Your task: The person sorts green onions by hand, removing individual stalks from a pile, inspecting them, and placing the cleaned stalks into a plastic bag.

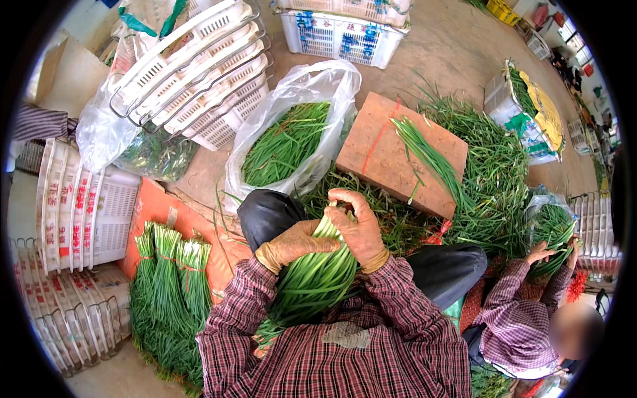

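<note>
A thick bunch of green chives (317,282) lies across my lap, its pale stem ends pointing away from me. My left hand (296,245), in a tan glove, wraps the bunch from the left just below the stem ends. At the right, my gloved right hand (358,229) closes round the top of the stems, thumb and fingers at the tips. Beyond my knees sits a reddish-brown block (378,142) with a few loose chives (430,158) laid over it and a red tie (383,136) across its left part.
Tied chive bundles (176,278) stand on an orange sheet (156,202) at left. A clear plastic bag (335,79) of chives stands ahead. Loose chives (491,186) heap at right. White crates (192,73) are stacked at far left. A co-worker (521,322) handles chives at right.
</note>
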`<state>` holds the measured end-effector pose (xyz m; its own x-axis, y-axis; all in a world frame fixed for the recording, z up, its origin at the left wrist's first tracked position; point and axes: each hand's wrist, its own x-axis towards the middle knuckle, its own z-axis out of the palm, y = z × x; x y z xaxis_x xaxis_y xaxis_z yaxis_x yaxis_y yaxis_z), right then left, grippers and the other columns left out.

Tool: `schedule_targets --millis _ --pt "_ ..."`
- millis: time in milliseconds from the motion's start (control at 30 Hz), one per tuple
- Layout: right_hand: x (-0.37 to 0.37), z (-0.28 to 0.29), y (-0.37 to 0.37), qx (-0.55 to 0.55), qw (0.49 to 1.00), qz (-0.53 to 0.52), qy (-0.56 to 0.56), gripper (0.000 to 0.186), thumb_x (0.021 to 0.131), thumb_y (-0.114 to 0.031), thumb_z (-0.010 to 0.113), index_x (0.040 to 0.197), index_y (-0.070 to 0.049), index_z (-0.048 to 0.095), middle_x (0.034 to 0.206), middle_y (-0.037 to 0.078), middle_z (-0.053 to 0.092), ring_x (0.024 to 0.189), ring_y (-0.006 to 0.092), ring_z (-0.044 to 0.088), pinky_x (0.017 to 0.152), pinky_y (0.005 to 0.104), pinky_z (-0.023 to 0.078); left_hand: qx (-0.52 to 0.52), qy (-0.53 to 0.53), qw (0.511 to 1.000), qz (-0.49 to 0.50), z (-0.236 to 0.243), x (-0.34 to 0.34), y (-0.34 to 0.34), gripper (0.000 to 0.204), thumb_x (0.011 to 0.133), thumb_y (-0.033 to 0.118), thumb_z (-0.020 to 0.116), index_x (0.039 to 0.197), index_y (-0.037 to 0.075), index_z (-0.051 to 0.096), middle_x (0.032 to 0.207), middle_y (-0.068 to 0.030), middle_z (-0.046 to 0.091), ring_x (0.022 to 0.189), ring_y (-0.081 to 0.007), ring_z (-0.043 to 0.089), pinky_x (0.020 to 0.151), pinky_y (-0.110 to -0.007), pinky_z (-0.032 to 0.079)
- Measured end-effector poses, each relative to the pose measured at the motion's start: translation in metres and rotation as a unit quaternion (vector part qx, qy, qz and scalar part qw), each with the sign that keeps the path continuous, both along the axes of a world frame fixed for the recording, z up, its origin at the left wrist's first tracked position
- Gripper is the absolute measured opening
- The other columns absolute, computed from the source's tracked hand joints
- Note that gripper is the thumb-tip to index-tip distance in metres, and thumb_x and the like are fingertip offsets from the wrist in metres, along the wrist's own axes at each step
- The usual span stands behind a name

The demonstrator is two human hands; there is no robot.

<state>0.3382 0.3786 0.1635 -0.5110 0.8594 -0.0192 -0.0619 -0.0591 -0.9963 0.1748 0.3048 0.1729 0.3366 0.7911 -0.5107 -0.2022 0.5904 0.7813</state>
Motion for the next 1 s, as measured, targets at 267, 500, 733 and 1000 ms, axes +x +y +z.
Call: schedule_targets --millis 267,500,733,1000 --pt "0.004 0.015 0.0 0.042 0.995 0.036 -0.088 0.033 0.091 -0.026 0.07 0.113 -0.001 0.066 0.111 0.012 0.069 0.103 0.0203 0.065 0.091 0.0318 0.05 0.029 0.056 0.998 0.014 -0.008 0.011 -0.013 0.03 0.091 0.022 0.073 0.112 0.003 0.066 0.103 0.0004 0.067 0.098 -0.0078 0.058 0.089 -0.028 0.048" --pt "0.005 0.007 -0.005 0.062 0.988 0.005 -0.143 0.032 0.094 -0.034 0.067 0.106 -0.004 0.069 0.101 0.011 0.07 0.091 0.0212 0.067 0.078 0.0351 0.052 0.004 0.012 0.997 -0.081 -0.01 0.011 -0.014 0.051 0.082 0.032 0.081 0.118 -0.001 0.064 0.101 -0.0005 0.067 0.094 -0.0111 0.059 0.088 -0.031 0.047" --pt "0.004 0.029 -0.006 0.045 0.989 0.048 -0.131 0.034 0.095 -0.035 0.065 0.107 -0.003 0.069 0.101 0.009 0.067 0.09 0.0189 0.064 0.079 0.0346 0.051 -0.054 0.019 0.996 -0.073 -0.023 0.007 -0.017 0.099 0.079 0.033 0.084 0.142 -0.014 0.024 0.117 -0.0099 0.065 0.112 -0.015 0.058 0.103 -0.03 0.039" --pt "0.01 0.029 -0.01 0.07 0.987 0.102 -0.106 0.037 0.1 -0.035 0.057 0.117 -0.004 0.066 0.106 0.011 0.07 0.097 0.0214 0.068 0.081 0.0343 0.053 0.001 -0.122 0.99 -0.067 -0.097 0.012 -0.027 0.046 0.086 0.03 0.077 0.12 0.003 0.062 0.103 0.0 0.064 0.097 -0.0097 0.058 0.09 -0.029 0.044"
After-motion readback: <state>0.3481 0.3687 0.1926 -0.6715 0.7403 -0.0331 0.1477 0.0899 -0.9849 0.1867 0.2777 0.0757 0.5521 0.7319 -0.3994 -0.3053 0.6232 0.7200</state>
